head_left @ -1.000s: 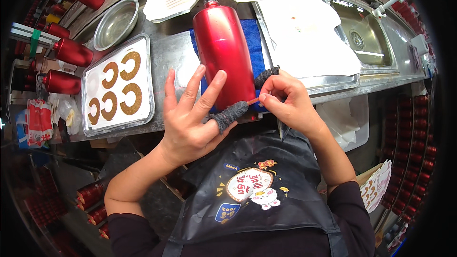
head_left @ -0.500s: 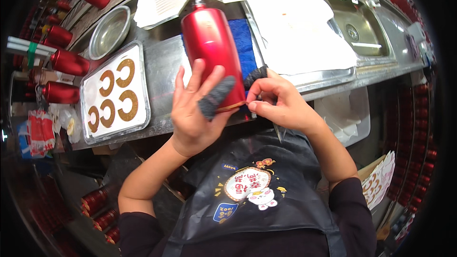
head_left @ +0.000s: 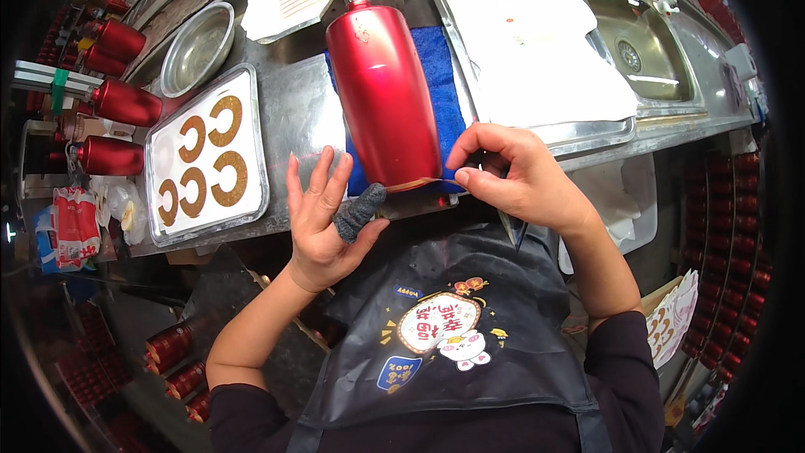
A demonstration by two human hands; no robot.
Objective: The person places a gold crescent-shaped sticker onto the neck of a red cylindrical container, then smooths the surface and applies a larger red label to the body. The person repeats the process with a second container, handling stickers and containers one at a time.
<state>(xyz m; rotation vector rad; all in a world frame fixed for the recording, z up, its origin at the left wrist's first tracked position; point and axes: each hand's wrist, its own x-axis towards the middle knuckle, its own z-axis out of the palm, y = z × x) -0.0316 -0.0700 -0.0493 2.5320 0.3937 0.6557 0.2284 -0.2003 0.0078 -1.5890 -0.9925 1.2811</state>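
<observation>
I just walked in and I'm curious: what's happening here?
A person is busy at the base of a red bottle that lies on its side over a blue cloth. The right hand seems to pinch the end of a thin strip along the bottle's bottom edge. The left hand, with a grey cover on one finger, is open beside the base. To the left, a tray holds golden-brown curved pieces.

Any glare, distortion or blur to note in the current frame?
Head view: the flat white sheet right of the glossy red bottle looks nearly blown out; a pale highlight sits on the bottle; the grey metal counter bows with the fisheye; corners go black; left hand and right hand look fairly sharp.
</observation>
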